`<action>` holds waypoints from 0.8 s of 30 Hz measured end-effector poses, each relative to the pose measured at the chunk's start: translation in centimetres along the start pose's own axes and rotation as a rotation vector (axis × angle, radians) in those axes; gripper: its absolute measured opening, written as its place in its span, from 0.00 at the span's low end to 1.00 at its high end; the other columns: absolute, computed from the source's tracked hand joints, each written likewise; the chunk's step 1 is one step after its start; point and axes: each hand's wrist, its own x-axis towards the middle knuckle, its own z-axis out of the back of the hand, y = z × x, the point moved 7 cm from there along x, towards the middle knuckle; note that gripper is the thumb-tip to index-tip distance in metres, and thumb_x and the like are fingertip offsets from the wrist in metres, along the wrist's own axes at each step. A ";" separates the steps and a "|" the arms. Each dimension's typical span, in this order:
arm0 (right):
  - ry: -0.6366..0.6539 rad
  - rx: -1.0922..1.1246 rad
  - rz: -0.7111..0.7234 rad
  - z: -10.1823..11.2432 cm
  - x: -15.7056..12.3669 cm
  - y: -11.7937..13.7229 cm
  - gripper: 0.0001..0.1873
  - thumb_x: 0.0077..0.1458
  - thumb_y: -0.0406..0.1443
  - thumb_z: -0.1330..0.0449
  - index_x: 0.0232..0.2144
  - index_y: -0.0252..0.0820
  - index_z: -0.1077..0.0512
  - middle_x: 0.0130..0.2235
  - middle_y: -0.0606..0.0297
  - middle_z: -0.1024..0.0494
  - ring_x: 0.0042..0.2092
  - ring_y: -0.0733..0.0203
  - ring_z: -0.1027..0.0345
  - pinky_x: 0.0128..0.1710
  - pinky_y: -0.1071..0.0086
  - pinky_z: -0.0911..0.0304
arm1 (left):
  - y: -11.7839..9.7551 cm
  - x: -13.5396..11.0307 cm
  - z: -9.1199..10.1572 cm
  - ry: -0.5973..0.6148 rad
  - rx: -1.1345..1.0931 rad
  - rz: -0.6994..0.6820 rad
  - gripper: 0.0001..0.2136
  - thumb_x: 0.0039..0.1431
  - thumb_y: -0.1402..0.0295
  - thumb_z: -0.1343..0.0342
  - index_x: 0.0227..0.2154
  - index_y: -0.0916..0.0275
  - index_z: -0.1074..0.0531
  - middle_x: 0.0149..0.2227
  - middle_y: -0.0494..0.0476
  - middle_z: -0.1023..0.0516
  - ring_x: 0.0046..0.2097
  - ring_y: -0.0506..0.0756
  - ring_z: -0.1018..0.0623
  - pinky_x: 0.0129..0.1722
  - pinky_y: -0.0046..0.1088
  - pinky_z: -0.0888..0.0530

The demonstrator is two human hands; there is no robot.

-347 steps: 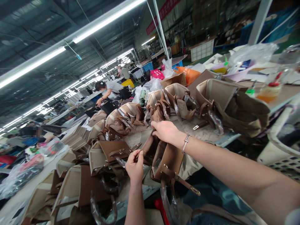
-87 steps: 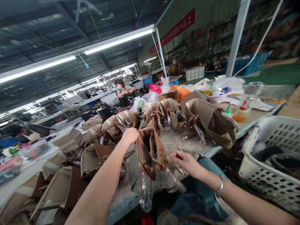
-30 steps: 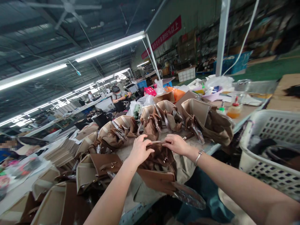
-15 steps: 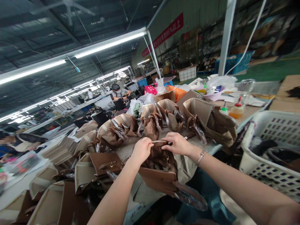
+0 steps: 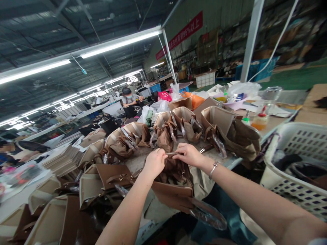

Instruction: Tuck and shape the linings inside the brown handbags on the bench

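A brown handbag [image 5: 172, 195] lies in front of me with its dark lining showing and a plastic-wrapped handle [image 5: 211, 214] hanging toward me. Above its opening, my left hand [image 5: 155, 164] pinches one end of a thin brown edge strip [image 5: 171, 154]. My right hand [image 5: 189, 155] is closed on the other end, fingers and thumb pressed together; a metal bracelet [image 5: 214, 169] circles that wrist. Whether the strip is part of the bag's rim or a separate strap, I cannot tell. A strap with a pale buckle [image 5: 202, 150] lies just beyond the right hand.
Several half-made brown bags [image 5: 187, 124] with beige linings ring the work table [image 5: 138, 163]. Stacked boards [image 5: 62, 160] lie to the left. A white plastic basket [image 5: 278, 163] stands on the right, near a bottle of orange liquid [image 5: 260, 120]. A co-worker [image 5: 129, 97] sits farther back.
Both hands keep their grip on the brown strip. The right hand has shifted slightly left, its fingers closer along the strip. The view has tilted a little.
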 end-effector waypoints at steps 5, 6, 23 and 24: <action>-0.022 -0.021 0.018 -0.1 0.0 0.2 0.12 0.55 0.38 0.40 0.23 0.39 0.27 0.26 0.67 0.33 0.32 0.65 0.38 0.32 0.73 0.44 | 0.1 0.1 0.0 -0.006 0.006 0.011 0.05 0.59 0.69 0.51 0.28 0.61 0.35 0.31 0.53 0.28 0.35 0.53 0.28 0.34 0.28 0.34; -0.025 -0.024 0.024 -0.1 0.0 0.2 0.12 0.56 0.38 0.40 0.23 0.39 0.27 0.26 0.66 0.32 0.32 0.65 0.38 0.32 0.73 0.44 | 0.1 0.1 0.0 -0.009 0.004 0.012 0.05 0.59 0.69 0.51 0.28 0.61 0.35 0.31 0.53 0.28 0.34 0.53 0.28 0.34 0.28 0.34; 0.019 -0.136 0.148 -0.2 0.0 1.3 0.15 0.60 0.37 0.46 0.23 0.38 0.29 0.27 0.64 0.31 0.32 0.64 0.39 0.35 0.70 0.45 | 0.0 0.1 0.0 -0.023 0.003 0.055 0.06 0.57 0.68 0.48 0.25 0.61 0.34 0.29 0.53 0.28 0.34 0.53 0.28 0.34 0.28 0.35; 0.029 -0.143 0.155 -0.2 0.0 1.4 0.15 0.60 0.37 0.46 0.23 0.38 0.29 0.27 0.64 0.31 0.32 0.64 0.39 0.36 0.70 0.45 | 0.0 0.1 0.0 -0.022 0.002 0.058 0.06 0.57 0.68 0.48 0.25 0.61 0.34 0.29 0.53 0.28 0.34 0.53 0.28 0.34 0.28 0.35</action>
